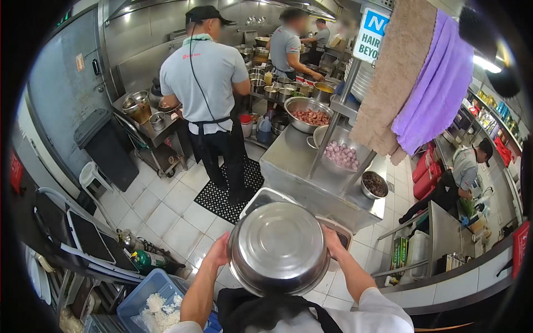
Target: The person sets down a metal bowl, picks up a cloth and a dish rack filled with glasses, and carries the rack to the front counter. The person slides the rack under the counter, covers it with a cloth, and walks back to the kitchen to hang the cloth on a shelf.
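A large round steel bowl [278, 244] is held bottom up in front of my chest. My left hand [218, 251] grips its left rim, and my right hand [332, 242] holds the right rim; the fingers of both are partly hidden by the bowl. Behind the bowl, lower down, the edges of a pale rectangular tub [269, 195] and a second tub [341, 227] show.
A steel table [294, 161] ahead bears bowls of meat [311, 116], peeled onions [341, 155] and dark pieces [375, 184]. One worker [202, 83] stands ahead left on a black mat [222, 206]; others work farther back and right. A blue crate [152, 297] sits lower left.
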`<state>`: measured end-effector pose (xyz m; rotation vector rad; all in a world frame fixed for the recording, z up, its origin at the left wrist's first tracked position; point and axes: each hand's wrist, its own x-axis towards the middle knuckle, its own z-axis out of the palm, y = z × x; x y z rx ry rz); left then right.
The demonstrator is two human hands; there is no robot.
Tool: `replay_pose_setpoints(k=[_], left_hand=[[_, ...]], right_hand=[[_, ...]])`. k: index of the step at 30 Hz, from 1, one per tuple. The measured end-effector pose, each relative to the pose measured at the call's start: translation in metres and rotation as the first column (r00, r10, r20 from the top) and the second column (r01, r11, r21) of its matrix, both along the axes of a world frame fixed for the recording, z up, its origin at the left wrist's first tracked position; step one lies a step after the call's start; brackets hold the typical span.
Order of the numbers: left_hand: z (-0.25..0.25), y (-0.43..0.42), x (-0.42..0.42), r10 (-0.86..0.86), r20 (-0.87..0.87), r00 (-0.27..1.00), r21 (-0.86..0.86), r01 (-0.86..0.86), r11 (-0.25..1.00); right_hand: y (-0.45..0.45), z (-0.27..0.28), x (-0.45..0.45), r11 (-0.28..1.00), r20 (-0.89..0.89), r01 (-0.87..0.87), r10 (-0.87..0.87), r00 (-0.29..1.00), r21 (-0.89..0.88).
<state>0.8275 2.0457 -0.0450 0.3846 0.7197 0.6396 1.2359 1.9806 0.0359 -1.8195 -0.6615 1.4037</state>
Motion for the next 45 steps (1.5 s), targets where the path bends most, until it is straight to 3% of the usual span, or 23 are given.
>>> replay_pose_setpoints(k=[2, 3, 4, 6, 8, 10, 12, 15, 19, 21, 25, 26, 28, 30, 32, 34, 35, 39, 43, 45], left_hand=[[-0.015, -0.004, -0.007, 0.087, 0.164, 0.983, -0.052, -0.079, 0.995], [0.010, -0.002, -0.006, 0.108, 0.164, 0.980, -0.054, -0.101, 0.993], [0.032, -0.007, -0.006, 0.135, 0.162, 0.978, -0.077, -0.124, 0.989], [0.053, -0.002, -0.012, 0.171, 0.168, 0.971, -0.085, -0.158, 0.984], [0.031, 0.008, -0.026, 0.170, 0.117, 0.979, -0.078, -0.161, 0.984], [0.016, 0.006, -0.040, 0.152, 0.022, 0.988, -0.078, -0.150, 0.986], [-0.028, 0.002, -0.059, 0.148, 0.097, 0.984, -0.045, -0.145, 0.988], [-0.033, -0.017, -0.065, 0.249, 0.066, 0.966, -0.246, -0.226, 0.943], [-0.007, -0.020, -0.048, 0.230, 0.085, 0.970, -0.254, -0.202, 0.946], [0.019, -0.014, -0.035, 0.205, 0.235, 0.950, -0.181, -0.164, 0.970], [0.125, -0.013, -0.004, 0.016, 0.356, 0.934, -0.045, 0.000, 0.999], [0.090, -0.009, 0.006, 0.054, 0.090, 0.994, 0.122, -0.065, 0.990], [0.081, -0.020, -0.001, 0.087, 0.308, 0.947, -0.111, -0.055, 0.992], [0.080, -0.006, -0.009, 0.089, 0.298, 0.951, -0.071, -0.071, 0.995], [0.067, -0.020, -0.013, 0.105, 0.273, 0.956, -0.115, -0.076, 0.990], [0.067, -0.013, -0.014, 0.122, 0.295, 0.948, -0.101, -0.096, 0.990], [0.063, -0.011, -0.016, 0.134, 0.280, 0.951, -0.096, -0.111, 0.989], [-0.001, -0.012, -0.038, 0.212, 0.218, 0.953, -0.112, -0.191, 0.975], [-0.039, -0.026, -0.048, 0.264, 0.198, 0.944, -0.234, -0.216, 0.948], [-0.031, -0.029, -0.045, 0.254, 0.200, 0.946, -0.235, -0.205, 0.950]], right_hand=[[0.003, -0.033, 0.002, 0.942, 0.135, -0.046, 0.000, 0.991, 0.333], [0.006, -0.038, 0.002, 0.923, -0.094, 0.069, -0.036, 0.995, 0.379], [0.004, -0.045, 0.008, 0.929, -0.092, 0.055, -0.023, 0.995, 0.366], [-0.001, 0.021, -0.007, 0.965, -0.226, 0.144, -0.094, 0.970, 0.218], [-0.003, 0.057, -0.017, 0.958, -0.265, 0.149, -0.081, 0.961, 0.246], [-0.008, 0.051, -0.007, 0.945, -0.402, 0.256, -0.158, 0.902, 0.202], [-0.014, 0.045, 0.003, 0.939, -0.454, 0.290, -0.179, 0.873, 0.187], [-0.016, 0.033, 0.011, 0.952, -0.436, 0.253, -0.156, 0.887, 0.175], [-0.015, 0.028, 0.011, 0.972, -0.370, 0.157, -0.084, 0.925, 0.173], [-0.010, 0.027, 0.011, 0.981, -0.317, 0.086, -0.027, 0.948, 0.174], [-0.011, 0.004, 0.018, 0.975, -0.215, -0.055, 0.103, 0.971, 0.216], [-0.014, -0.011, 0.022, 0.966, -0.211, -0.063, 0.118, 0.970, 0.251], [-0.015, -0.108, 0.059, 0.908, -0.369, 0.067, 0.100, 0.924, 0.414], [-0.017, -0.067, 0.031, 0.868, -0.122, -0.047, 0.123, 0.985, 0.494], [-0.017, -0.031, 0.019, 0.900, -0.225, 0.012, 0.096, 0.970, 0.435], [-0.015, 0.003, 0.010, 0.976, -0.224, 0.088, -0.042, 0.974, 0.199], [-0.014, 0.022, -0.001, 0.950, -0.339, 0.197, -0.108, 0.934, 0.241], [-0.025, 0.030, -0.001, 0.929, -0.461, 0.336, -0.233, 0.856, 0.154], [-0.030, 0.020, 0.009, 0.953, -0.435, 0.267, -0.182, 0.882, 0.142], [-0.028, 0.016, 0.013, 0.970, -0.386, 0.195, -0.127, 0.914, 0.143]])
